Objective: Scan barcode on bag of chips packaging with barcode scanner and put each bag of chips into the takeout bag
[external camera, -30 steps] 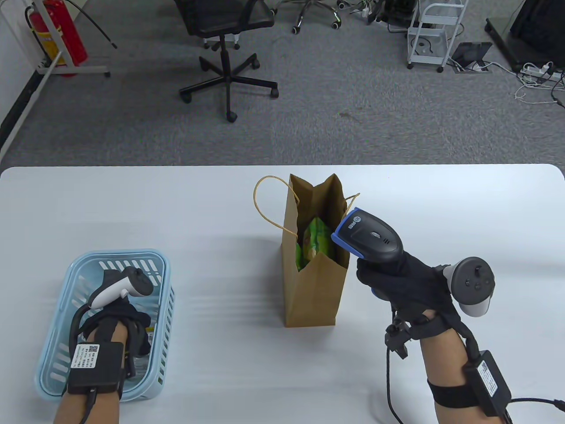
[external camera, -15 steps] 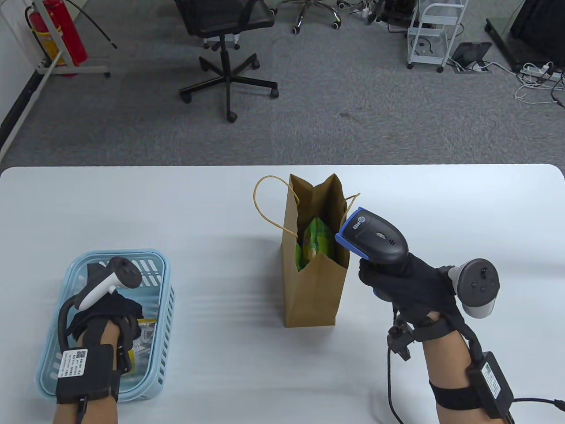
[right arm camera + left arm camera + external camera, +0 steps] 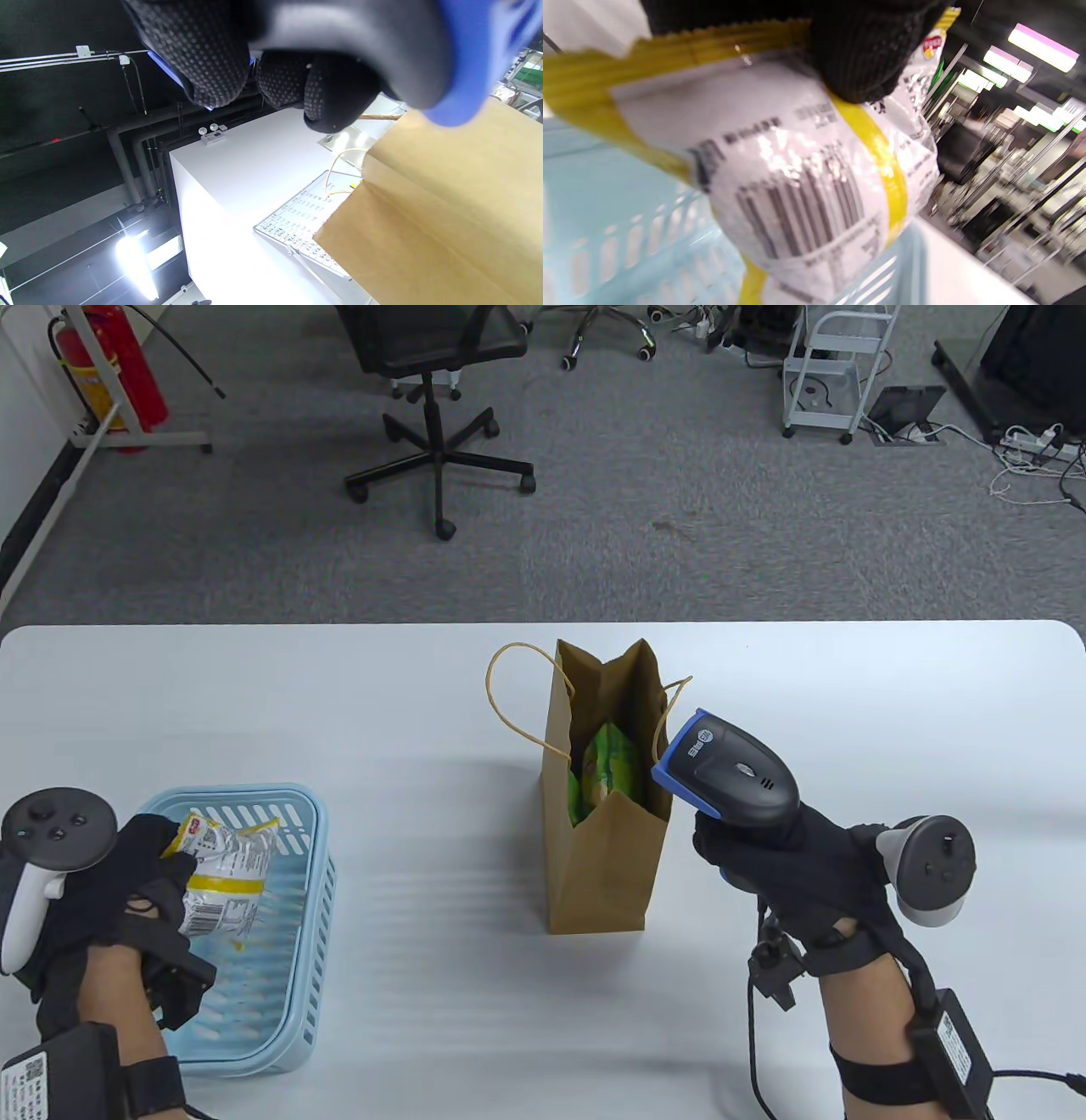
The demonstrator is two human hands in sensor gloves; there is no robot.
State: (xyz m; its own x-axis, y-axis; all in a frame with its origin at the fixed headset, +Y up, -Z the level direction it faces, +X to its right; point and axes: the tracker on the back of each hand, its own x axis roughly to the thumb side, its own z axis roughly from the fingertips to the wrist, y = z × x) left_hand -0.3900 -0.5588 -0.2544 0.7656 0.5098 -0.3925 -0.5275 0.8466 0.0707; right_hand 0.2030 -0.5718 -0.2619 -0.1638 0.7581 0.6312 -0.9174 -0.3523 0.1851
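My left hand (image 3: 136, 869) grips a yellow and silver bag of chips (image 3: 218, 874) just above the light blue basket (image 3: 288, 976) at the table's front left. In the left wrist view the chips bag (image 3: 806, 178) shows its barcode side, with a gloved finger over its top edge. My right hand (image 3: 768, 857) holds the black and blue barcode scanner (image 3: 730, 768) right of the brown paper takeout bag (image 3: 598, 865), its nose pointing left over the bag's rim. A green chips bag (image 3: 604, 768) stands inside the takeout bag.
The takeout bag stands upright at mid-table with twine handles (image 3: 509, 704). White table surface (image 3: 424, 729) spreads between basket and bag. An office chair (image 3: 433, 381) and a fire extinguisher (image 3: 114, 364) stand on the floor beyond the table's far edge.
My left hand has lifted the yellow chips bag out of the basket and swung left, turning palm-side up. My right hand with the scanner drifted slightly right and down.
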